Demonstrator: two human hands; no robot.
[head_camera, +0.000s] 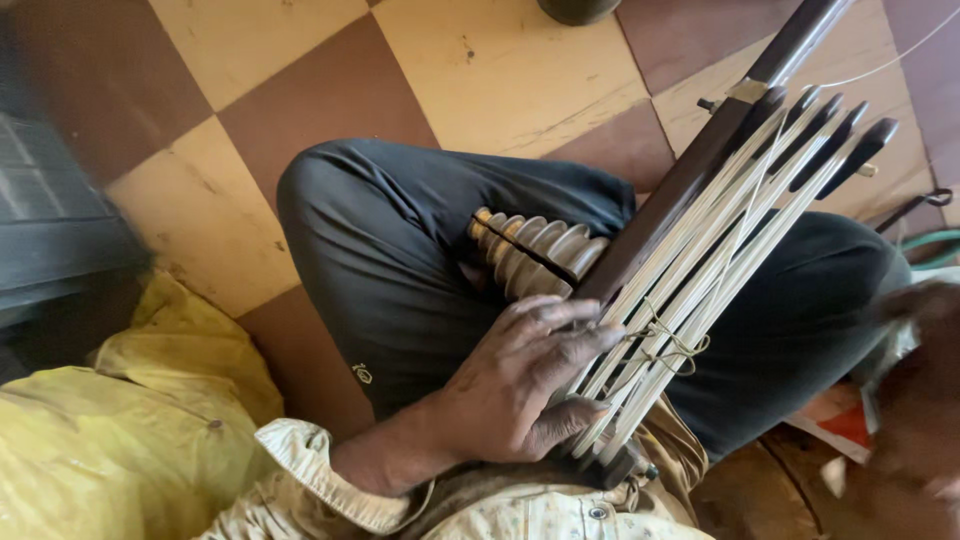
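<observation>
I sit cross-legged in dark trousers (400, 260) with an umbrella frame across my lap. Its white ribs (720, 230) end in black tips (840, 125) and lie along a dark wooden shaft (690, 170). My left hand (520, 385) is closed around the lower part of the rib bundle, next to a thin string knot (672, 345) tied round the ribs. A ridged metallic piece (535, 250) rests on my thigh beside the shaft. My right hand (925, 400) is a blur at the right edge, and its grip cannot be made out.
The floor has brown and cream checkered tiles (500, 70). A yellow cloth (130, 430) lies at the lower left, below a dark crate (50, 230). A green cord (930, 245) and a red-and-white packet (840, 420) lie at the right. A white thread (885, 62) runs up right.
</observation>
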